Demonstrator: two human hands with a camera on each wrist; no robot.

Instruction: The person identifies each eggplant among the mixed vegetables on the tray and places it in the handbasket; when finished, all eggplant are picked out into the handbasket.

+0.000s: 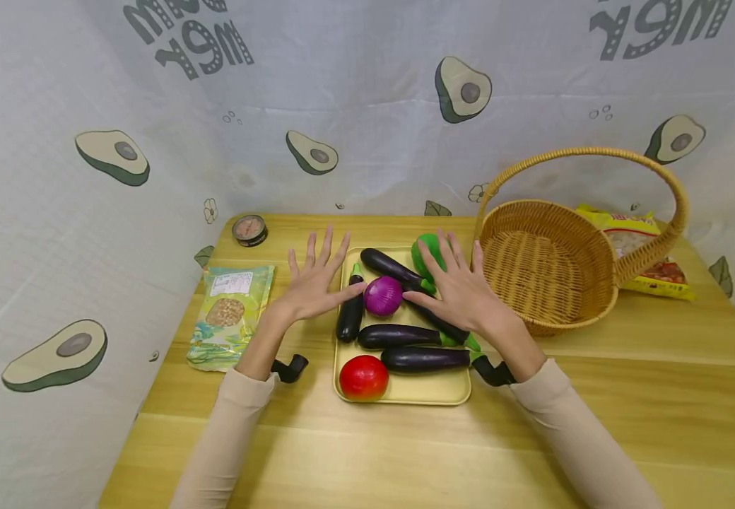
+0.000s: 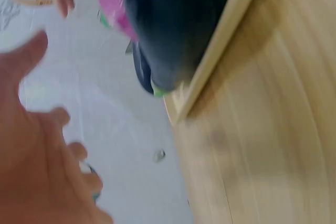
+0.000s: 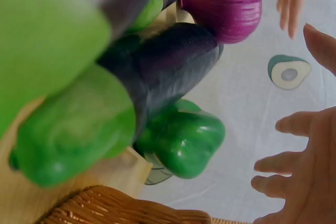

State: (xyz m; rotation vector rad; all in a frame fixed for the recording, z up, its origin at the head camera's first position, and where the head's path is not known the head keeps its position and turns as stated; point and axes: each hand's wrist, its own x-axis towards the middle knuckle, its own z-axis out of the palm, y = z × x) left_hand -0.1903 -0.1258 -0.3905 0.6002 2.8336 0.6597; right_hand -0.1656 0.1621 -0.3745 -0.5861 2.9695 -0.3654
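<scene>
A yellow tray [image 1: 434, 393] on the table carries several dark eggplants [image 1: 425, 358], a purple onion [image 1: 383, 295], a red tomato [image 1: 364, 378] and a green bell pepper [image 1: 425, 256]. My left hand [image 1: 312, 286] hovers over the tray's left side with its fingers spread, holding nothing. Over the right side is my right hand [image 1: 466, 293], also empty, fingers straight and apart. Its fingers partly cover the pepper. In the right wrist view the bell pepper [image 3: 189, 142] lies beyond an eggplant [image 3: 168, 66]. Both palms appear apart from the vegetables in the wrist views.
To the right stands a wicker basket [image 1: 548, 261] with a tall handle, a yellow food packet [image 1: 656, 276] behind it. On the left lie a green-yellow pouch [image 1: 230, 318] and a small round tin [image 1: 249, 230]. A patterned curtain [image 1: 367, 92] hangs behind the table.
</scene>
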